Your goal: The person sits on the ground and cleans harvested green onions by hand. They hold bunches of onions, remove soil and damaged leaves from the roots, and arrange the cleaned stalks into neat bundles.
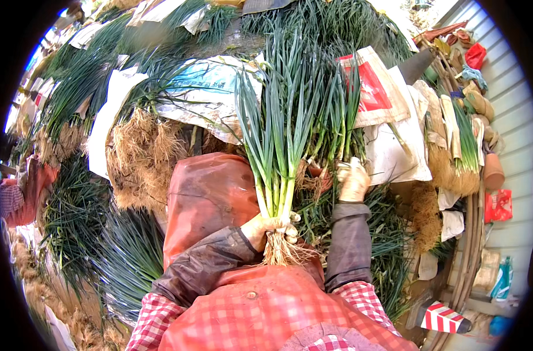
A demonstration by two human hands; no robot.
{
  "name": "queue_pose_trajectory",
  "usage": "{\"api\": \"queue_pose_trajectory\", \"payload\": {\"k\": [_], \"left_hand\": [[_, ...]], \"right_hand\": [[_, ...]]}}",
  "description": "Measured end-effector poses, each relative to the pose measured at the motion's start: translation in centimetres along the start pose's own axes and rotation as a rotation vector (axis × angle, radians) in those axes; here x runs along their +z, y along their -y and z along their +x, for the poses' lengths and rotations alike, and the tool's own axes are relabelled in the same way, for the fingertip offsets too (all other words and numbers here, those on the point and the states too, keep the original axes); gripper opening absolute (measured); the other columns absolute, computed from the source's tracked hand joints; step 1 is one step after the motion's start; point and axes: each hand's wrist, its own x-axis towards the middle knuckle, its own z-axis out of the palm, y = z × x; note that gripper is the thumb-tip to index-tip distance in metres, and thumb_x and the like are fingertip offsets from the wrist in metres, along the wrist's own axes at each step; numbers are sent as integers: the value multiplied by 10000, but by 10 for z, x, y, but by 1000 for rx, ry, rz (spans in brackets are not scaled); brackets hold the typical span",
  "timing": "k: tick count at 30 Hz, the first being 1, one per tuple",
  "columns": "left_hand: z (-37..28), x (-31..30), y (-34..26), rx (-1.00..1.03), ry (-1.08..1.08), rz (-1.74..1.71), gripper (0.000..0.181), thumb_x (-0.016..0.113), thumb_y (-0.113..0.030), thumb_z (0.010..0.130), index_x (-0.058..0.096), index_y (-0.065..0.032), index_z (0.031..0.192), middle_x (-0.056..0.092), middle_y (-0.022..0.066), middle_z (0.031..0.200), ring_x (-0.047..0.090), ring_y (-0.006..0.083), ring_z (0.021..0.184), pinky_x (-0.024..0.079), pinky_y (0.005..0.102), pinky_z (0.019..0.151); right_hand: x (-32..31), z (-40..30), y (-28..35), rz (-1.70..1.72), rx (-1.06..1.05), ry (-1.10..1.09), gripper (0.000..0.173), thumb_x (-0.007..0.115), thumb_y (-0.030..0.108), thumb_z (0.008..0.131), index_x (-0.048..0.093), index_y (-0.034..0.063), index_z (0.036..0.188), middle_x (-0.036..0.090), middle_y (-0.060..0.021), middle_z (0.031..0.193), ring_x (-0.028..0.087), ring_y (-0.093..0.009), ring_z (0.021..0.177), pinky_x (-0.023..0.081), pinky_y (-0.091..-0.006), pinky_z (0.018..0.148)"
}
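My left hand (273, 228) is closed round the white stem bases of a bunch of green onions (275, 184), just above their pale roots. The leaves fan upward, away from my body. Further right, my right hand (353, 175) is at the base of more green onions (336, 127) lying in front of me; its fingers are partly hidden, and whether it grips a stem cannot be told. Both hands look gloved, with soil on them. A red plastic apron (209, 202) covers my lap and front.
Green onions with tan roots (139, 162) lie at the left, beside a printed white sack (205, 87). Another sack with a red print (374, 87) rests at the right. Cut leaves (77, 215) cover the ground on both sides. Wooden poles (470, 245) and a corrugated wall (512, 131) stand far right.
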Motion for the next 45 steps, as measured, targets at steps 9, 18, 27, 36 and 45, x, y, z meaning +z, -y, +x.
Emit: {"api": "queue_pose_trajectory", "payload": {"k": [9, 18, 27, 36, 45], "left_hand": [[19, 13, 0, -17, 11, -139, 670, 600, -407, 890, 390, -25, 1399, 523, 211, 1339, 514, 340, 1226, 434, 461, 1013], [25, 0, 8, -23, -164, 22, 233, 663, -170, 867, 614, 1, 1017, 674, 107, 883, 632, 229, 872, 526, 355, 798], [33, 17, -7, 32, -173, -11, 401, 600, -154, 899, 513, -8, 1263, 658, 167, 1085, 635, 292, 1012, 538, 446, 863], [54, -15, 9, -121, -7, -388, 368, 545, -342, 950, 604, -30, 1135, 666, 144, 1044, 643, 278, 959, 516, 439, 886], [52, -17, 11, -130, -227, -296, 403, 560, -397, 941, 596, -7, 1038, 674, 176, 997, 660, 310, 858, 537, 472, 799]], "right_hand": [[24, -75, 17, -39, 340, 801, 354, 554, 332, 965, 646, 8, 1075, 683, -90, 997, 653, -191, 890, 523, -307, 796], [66, -106, 80, -482, -192, 922, 260, 535, 227, 963, 624, -17, 949, 634, -97, 811, 593, -177, 744, 462, -314, 688], [11, -123, 79, 9, 69, 637, 358, 492, 230, 996, 556, -29, 1235, 656, -126, 1072, 629, -168, 956, 502, -272, 845], [3, -159, 76, -676, -516, 802, 214, 682, 207, 768, 671, 82, 942, 640, -95, 847, 602, -295, 822, 444, -428, 712], [-9, -163, 76, -276, -31, 681, 128, 686, 122, 819, 666, 15, 885, 623, -95, 814, 602, -225, 757, 472, -326, 700]]}}
